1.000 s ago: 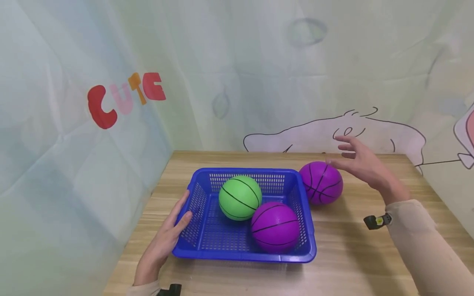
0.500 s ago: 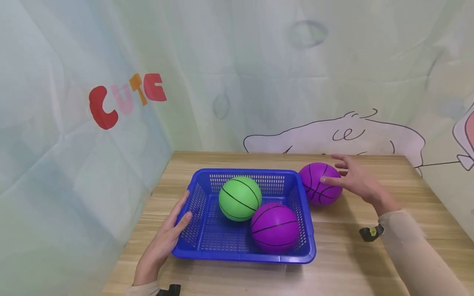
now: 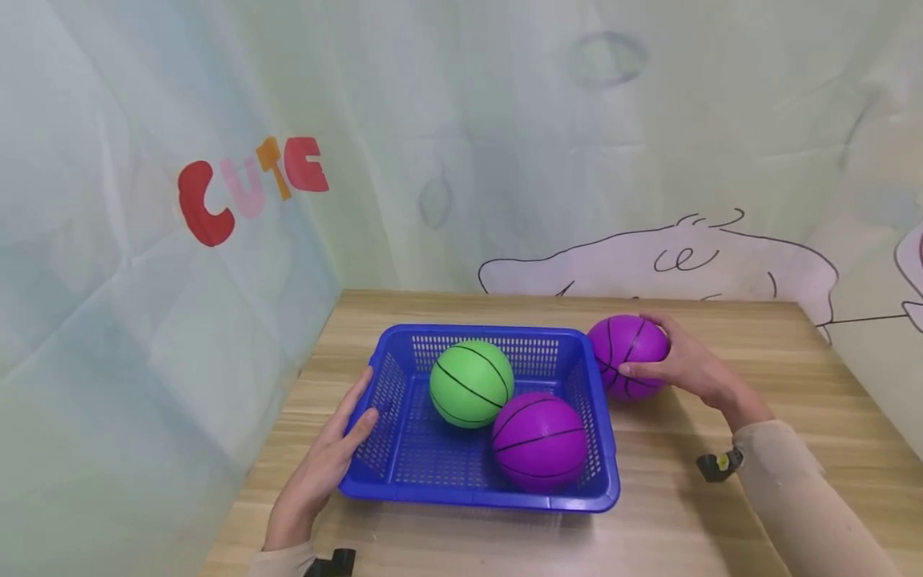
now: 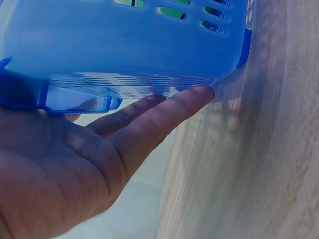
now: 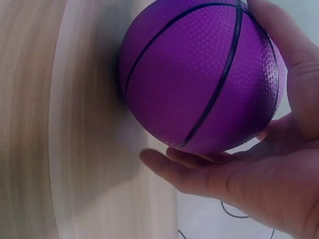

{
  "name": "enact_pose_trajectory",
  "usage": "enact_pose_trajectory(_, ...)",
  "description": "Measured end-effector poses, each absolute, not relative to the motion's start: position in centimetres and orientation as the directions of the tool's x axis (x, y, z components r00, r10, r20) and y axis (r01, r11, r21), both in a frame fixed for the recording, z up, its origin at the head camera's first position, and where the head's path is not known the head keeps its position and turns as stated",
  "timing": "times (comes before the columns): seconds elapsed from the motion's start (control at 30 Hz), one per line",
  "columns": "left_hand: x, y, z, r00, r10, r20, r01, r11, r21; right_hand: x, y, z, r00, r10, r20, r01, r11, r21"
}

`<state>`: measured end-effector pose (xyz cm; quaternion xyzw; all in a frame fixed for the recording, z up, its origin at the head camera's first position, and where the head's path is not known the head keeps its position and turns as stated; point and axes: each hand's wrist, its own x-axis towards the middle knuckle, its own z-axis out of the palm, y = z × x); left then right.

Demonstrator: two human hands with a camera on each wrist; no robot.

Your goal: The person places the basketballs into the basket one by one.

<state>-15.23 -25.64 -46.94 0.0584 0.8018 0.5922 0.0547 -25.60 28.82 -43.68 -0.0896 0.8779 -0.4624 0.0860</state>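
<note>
A blue plastic basket with slotted walls stands on the wooden table. Inside lie a green ball and a purple ball, both marked with black basketball lines. My left hand rests against the basket's left side, thumb at the rim; its straight fingers lie along the outer wall in the left wrist view. Outside the basket's back right corner, a second purple ball sits on the table. My right hand grips it from the right, thumb and fingers curved round opposite sides.
The wooden table runs back to a pale curtain with a printed animal outline. Another curtain with coloured letters hangs along the left side. The basket's right wall stands close beside the outer purple ball.
My right hand has come down and leftward from above the outer purple ball and now grips its right side. My left hand and the basket stay in place.
</note>
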Motion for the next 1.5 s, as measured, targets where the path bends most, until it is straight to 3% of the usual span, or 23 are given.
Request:
enact_pose_trajectory(0.43, -15.2, -25.5, -46.8, -0.986, 0.163, -0.025, 0.025, 0.297, 0.954, -25.8, 29.1, -44.3, -0.993, -0.118, -0.016, -0.050, 0.535, -0.843)
enact_pose_trajectory(0.83, -15.2, -25.8, -47.1, -0.987, 0.163, -0.017, 0.033, 0.297, 0.954, -25.2, 29.4, -39.3, -0.994, -0.007, 0.106, -0.098, 0.468, -0.878)
enact_pose_trajectory(1.2, -15.2, -25.6, -47.0, -0.987, 0.163, -0.009, 0.041, 0.304, 0.952, -24.1, 27.1, -36.4, -0.987, -0.067, 0.144, -0.158, 0.499, -0.852)
enact_pose_trajectory(1.5, -15.2, -25.7, -47.2, -0.986, 0.164, 0.000, 0.051, 0.307, 0.950, -23.8, 23.9, -36.4, -0.962, -0.218, 0.165, -0.243, 0.408, -0.880)
